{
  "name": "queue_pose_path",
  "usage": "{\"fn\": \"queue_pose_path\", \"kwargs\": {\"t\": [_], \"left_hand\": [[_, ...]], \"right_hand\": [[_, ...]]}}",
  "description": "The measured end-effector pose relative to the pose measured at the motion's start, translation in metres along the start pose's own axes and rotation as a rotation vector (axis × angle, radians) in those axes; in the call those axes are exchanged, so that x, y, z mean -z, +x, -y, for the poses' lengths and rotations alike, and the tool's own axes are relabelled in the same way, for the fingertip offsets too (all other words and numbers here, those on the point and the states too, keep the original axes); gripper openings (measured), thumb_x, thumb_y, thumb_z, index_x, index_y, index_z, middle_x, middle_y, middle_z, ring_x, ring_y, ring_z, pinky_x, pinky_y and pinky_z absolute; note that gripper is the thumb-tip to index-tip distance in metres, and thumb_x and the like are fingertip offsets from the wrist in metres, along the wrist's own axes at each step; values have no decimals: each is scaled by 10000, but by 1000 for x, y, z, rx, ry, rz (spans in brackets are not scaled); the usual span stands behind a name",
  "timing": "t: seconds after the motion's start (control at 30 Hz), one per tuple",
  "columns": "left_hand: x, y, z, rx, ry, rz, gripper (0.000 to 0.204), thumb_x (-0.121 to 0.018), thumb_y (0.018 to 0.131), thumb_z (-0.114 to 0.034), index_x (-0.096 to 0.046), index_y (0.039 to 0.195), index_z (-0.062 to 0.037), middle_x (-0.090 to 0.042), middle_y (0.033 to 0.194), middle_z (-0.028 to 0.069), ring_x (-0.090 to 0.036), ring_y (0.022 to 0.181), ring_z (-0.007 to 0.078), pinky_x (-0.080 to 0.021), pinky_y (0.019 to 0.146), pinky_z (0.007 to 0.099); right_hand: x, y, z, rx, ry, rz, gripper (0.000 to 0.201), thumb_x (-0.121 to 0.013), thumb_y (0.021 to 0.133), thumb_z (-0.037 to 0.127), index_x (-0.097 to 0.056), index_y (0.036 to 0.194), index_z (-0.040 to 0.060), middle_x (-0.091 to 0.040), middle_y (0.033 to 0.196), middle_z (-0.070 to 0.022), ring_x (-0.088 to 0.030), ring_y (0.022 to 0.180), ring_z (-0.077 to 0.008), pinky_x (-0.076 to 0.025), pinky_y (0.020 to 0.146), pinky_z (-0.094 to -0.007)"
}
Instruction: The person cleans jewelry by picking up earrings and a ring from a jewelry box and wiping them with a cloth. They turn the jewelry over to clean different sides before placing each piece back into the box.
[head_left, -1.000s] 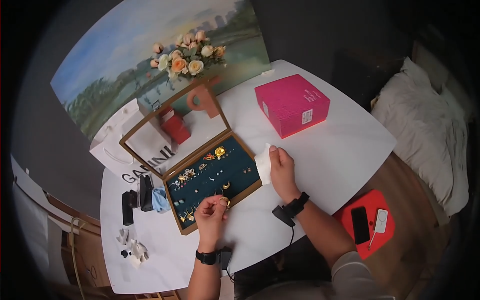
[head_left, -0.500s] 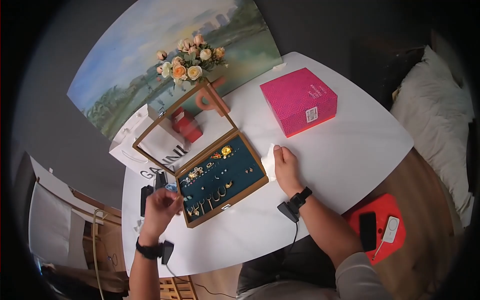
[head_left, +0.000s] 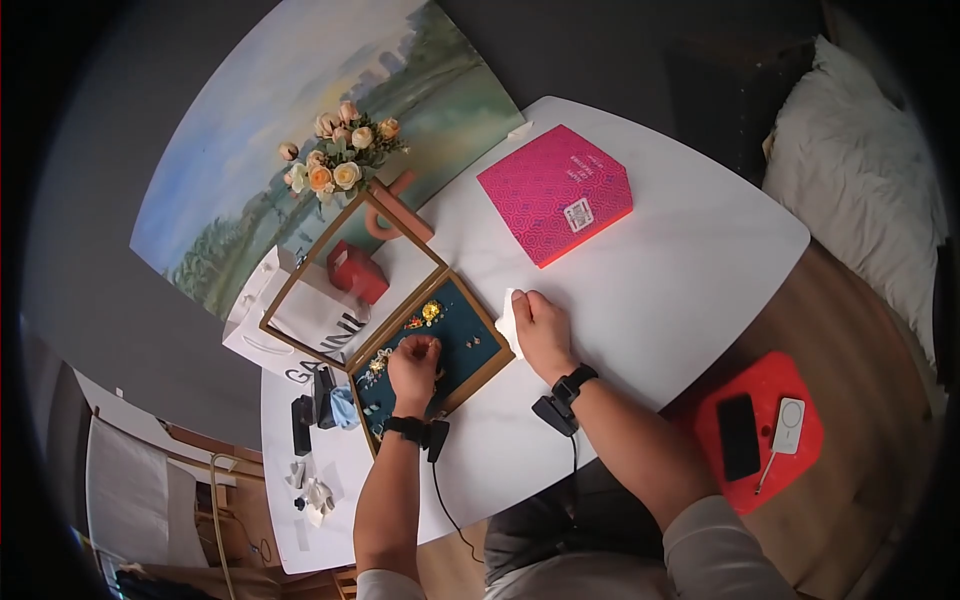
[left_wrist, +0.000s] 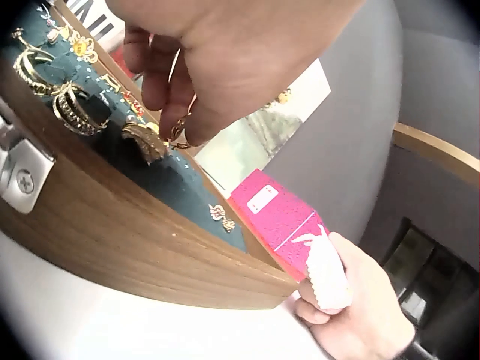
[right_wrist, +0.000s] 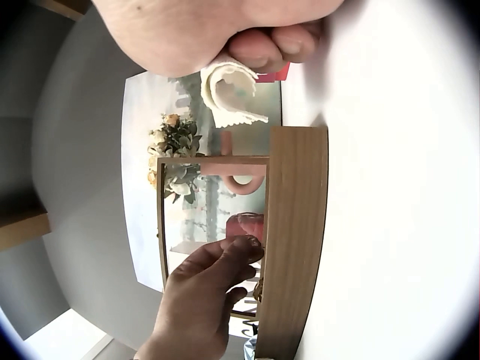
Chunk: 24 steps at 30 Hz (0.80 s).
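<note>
My left hand [head_left: 413, 370] is over the middle of an open wooden jewelry box [left_wrist: 150, 240], thumb and fingertips pinching a thin gold hoop earring [left_wrist: 180, 129]. Just below those fingertips, rows of gold earrings [left_wrist: 73, 109] sit on the dark green pad [head_left: 462, 322]; in the head view the hand hides part of them. A small pair of dangling earrings [left_wrist: 222, 217] lies apart near the right end. Beside the box's right end, my right hand [head_left: 542, 330] grips a white cloth [right_wrist: 229, 94] with a zigzag edge, its free end curling out past the fingers.
Behind the box its glass lid stands up, near a white paper bag [head_left: 258, 288], a red box [head_left: 357, 272] and flowers [head_left: 335, 160]. A pink box [head_left: 555, 190] is at the back right. Black boxes [head_left: 322, 397], a blue cloth [head_left: 344, 408] and white scraps [head_left: 318, 500] lie at left.
My left hand moved from the box's front edge out past its left end, then back right over the pad's middle. The right hand keeps holding the cloth beside the box. The head view shifted.
</note>
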<state>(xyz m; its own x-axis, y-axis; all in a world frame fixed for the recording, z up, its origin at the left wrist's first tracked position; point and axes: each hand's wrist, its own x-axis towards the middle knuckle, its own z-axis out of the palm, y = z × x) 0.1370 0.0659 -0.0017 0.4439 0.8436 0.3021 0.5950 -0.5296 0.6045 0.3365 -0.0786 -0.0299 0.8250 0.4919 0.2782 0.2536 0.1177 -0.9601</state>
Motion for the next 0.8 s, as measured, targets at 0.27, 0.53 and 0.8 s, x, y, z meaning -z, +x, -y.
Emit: {"fn": "queue_pose_path", "kwargs": {"t": [0.27,0.53,0.8], "left_hand": [[-18,-7,-20,-116,-30,115,121,-785,911,-121,-746,952,-14,-756,840,66,-689,745,124,-542,704,285],[1,-28,-49,-442,409,6,107,-767,825,-80,-743,929,-80,-741,856,114,-677,831,314,-495,824,422],[-2,-26,-59,-599,613,4,112,-713,816,-67,-727,909,-129,-729,819,73,-660,864,279,-445,800,419]], "right_hand": [[0,1,-3,8,-32,8,386,-570,1046,300,-612,796,10,-618,680,-242,-607,639,-468,-474,592,-521],[-2,2,-4,5,-29,25,387,-571,1045,307,-621,802,10,-622,675,-237,-613,642,-466,-482,601,-524],[-2,1,-2,17,-54,32,403,-563,1043,320,-631,799,8,-634,687,-240,-626,657,-469,-490,609,-529]]}}
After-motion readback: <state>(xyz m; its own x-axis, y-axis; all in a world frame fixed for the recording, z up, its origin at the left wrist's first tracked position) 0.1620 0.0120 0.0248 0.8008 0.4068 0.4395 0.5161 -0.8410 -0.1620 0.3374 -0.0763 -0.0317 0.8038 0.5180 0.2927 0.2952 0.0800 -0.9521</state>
